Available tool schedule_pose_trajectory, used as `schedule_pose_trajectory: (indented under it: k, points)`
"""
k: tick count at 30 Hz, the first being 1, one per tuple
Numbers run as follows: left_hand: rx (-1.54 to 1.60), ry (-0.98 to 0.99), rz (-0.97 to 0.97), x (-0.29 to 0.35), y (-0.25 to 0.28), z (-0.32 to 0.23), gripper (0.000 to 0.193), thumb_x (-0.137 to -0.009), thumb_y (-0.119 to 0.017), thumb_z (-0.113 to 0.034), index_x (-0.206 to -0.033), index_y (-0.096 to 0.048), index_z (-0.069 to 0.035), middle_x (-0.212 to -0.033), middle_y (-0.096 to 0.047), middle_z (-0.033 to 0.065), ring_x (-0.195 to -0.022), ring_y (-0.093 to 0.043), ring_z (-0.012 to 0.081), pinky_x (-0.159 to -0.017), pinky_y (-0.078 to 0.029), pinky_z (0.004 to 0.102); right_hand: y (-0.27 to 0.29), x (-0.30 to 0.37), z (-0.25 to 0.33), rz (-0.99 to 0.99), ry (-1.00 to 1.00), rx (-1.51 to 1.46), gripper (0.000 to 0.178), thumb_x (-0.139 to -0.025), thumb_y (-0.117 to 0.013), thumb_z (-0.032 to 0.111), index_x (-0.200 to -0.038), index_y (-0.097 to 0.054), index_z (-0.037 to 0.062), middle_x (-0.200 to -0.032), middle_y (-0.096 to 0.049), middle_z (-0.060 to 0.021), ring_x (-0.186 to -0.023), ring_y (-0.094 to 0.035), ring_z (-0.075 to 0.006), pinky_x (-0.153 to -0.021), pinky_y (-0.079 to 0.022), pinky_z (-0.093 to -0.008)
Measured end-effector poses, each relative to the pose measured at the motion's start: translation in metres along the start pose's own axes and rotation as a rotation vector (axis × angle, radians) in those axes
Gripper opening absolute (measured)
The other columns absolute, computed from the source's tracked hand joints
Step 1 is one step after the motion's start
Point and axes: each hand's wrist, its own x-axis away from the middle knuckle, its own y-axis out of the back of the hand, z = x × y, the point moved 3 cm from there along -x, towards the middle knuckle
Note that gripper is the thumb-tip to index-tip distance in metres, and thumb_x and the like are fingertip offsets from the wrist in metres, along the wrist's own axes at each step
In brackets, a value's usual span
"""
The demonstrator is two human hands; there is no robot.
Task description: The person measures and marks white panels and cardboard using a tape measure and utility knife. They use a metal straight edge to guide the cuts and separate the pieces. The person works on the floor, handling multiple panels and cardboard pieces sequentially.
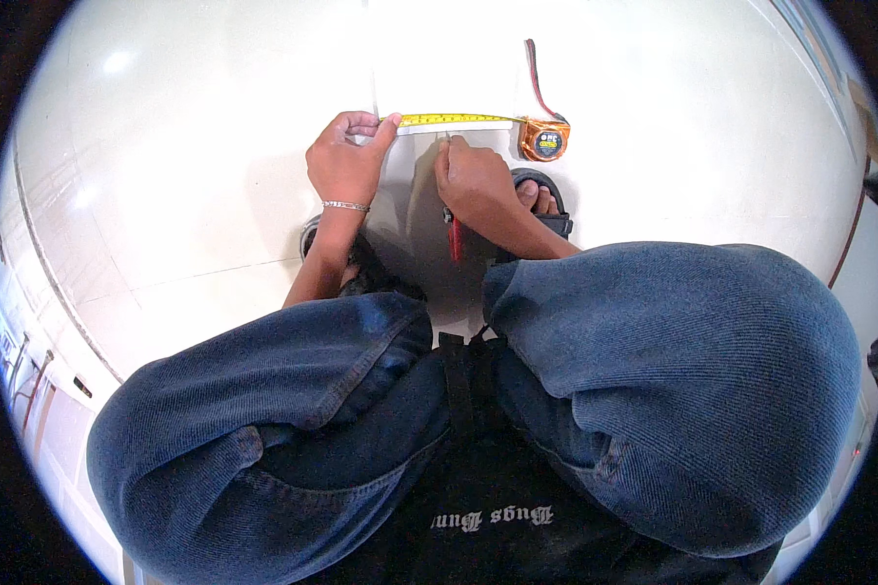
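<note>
Left hand (346, 164) pins yellow tape (456, 120) flat on the white sheet (458, 68), keeping it taut from the orange case (543, 140); right hand (473, 180) grips a red pencil (456, 237), tip at the tape's edge.

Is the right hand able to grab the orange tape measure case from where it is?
Probably yes. The right hand sits just left of the orange tape measure case on the white floor, with nothing between them. It holds a red pencil, which might hamper gripping.
</note>
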Motion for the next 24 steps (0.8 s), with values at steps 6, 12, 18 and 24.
schedule_pose_trajectory:
  k: [6,12,18,24]
  points:
    - [0.015,0.011,0.012,-0.0011,0.0012,-0.001,0.046,-0.083,-0.092,-0.05,-0.092,-0.081,-0.006,-0.082,-0.08,0.0041,-0.061,-0.065,0.0105,-0.06,-0.052,0.0287,-0.0034,-0.0036,0.001,-0.009,0.012,-0.023,0.034,-0.109,-0.055,0.025,-0.091,-0.064,-0.0024,-0.066,-0.066,-0.027,-0.063,-0.068,-0.0499,-0.063,-0.056,-0.0596]
    - [0.006,0.014,0.014,-0.0017,0.0001,0.0008,0.044,-0.083,-0.092,-0.05,-0.092,-0.081,-0.008,-0.082,-0.08,0.0031,-0.061,-0.066,0.0112,-0.06,-0.052,0.029,-0.0021,-0.0064,0.0015,0.05,-0.033,0.006,0.035,-0.11,-0.054,0.026,-0.093,-0.065,-0.0031,-0.069,-0.068,-0.0282,-0.066,-0.07,-0.0501,-0.066,-0.057,-0.0599]
    - [-0.015,0.026,0.022,-0.0021,0.0,0.0017,0.044,-0.084,-0.089,-0.053,-0.091,-0.082,-0.01,-0.083,-0.081,0.002,-0.061,-0.069,0.0146,-0.059,-0.052,0.0317,-0.0016,-0.0076,0.0022,0.074,-0.049,0.006,0.036,-0.11,-0.054,0.026,-0.093,-0.066,-0.0029,-0.07,-0.069,-0.0283,-0.068,-0.071,-0.0497,-0.067,-0.058,-0.0592]
    - [-0.028,0.031,0.023,-0.0024,0.0002,0.0013,0.043,-0.084,-0.089,-0.052,-0.091,-0.082,-0.01,-0.083,-0.081,0.0021,-0.062,-0.069,0.0141,-0.059,-0.052,0.0319,-0.0016,-0.0086,0.0026,0.059,-0.022,0.008,0.036,-0.11,-0.053,0.026,-0.092,-0.066,-0.0024,-0.07,-0.069,-0.0279,-0.068,-0.071,-0.049,-0.066,-0.057,-0.0591]
